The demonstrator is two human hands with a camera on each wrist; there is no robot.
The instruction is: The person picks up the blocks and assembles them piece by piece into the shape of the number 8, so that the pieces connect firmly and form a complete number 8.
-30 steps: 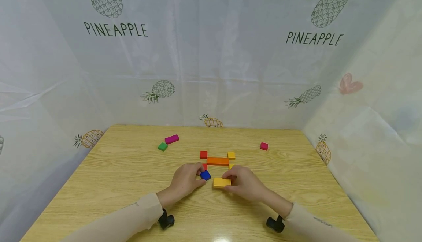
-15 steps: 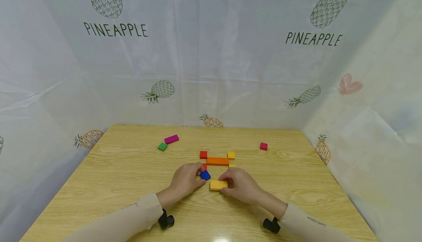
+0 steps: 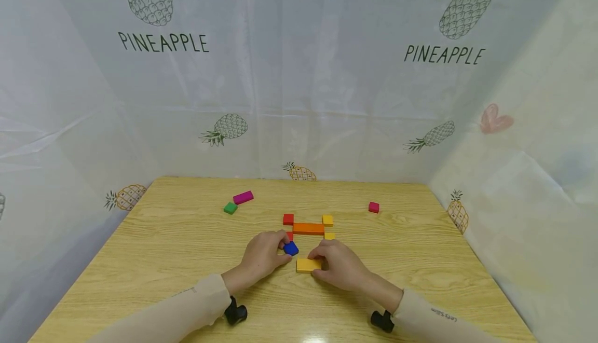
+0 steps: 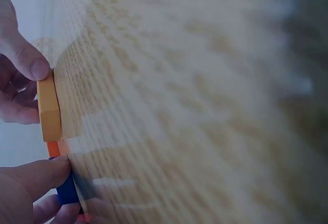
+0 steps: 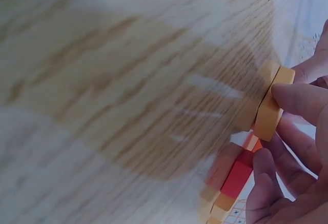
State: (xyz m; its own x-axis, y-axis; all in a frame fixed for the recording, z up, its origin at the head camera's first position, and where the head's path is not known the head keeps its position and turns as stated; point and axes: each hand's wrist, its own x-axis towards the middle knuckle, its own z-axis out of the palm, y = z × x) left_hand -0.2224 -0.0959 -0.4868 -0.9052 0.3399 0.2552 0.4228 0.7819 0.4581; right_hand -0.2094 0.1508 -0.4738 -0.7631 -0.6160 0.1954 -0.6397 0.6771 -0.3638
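Thumb and fingers of the left hand (image 3: 261, 256) pinch a blue block (image 3: 290, 248) just in front of a red block (image 3: 290, 236). The right hand (image 3: 342, 266) grips the right end of a long yellow block (image 3: 308, 265), which lies to the right of the blue one and nearer the front, with a gap between them. In the left wrist view, the blue block (image 4: 66, 190) is between thumb and fingers, and the yellow block (image 4: 49, 108) stands out beyond it. The right wrist view has the thumb on the yellow block's side (image 5: 270, 114).
Behind the hands, an orange bar (image 3: 308, 229) lies between red blocks (image 3: 288, 219) and yellow blocks (image 3: 328, 221). Farther left are green (image 3: 230, 208) and magenta (image 3: 243, 197) blocks; a pink-red block (image 3: 374, 207) lies right on the wooden table (image 3: 187, 260).
The right hand has drawn the long yellow block left and a little toward the front edge, uncovering more of the small yellow block behind it. The left hand and blue block look unmoved.
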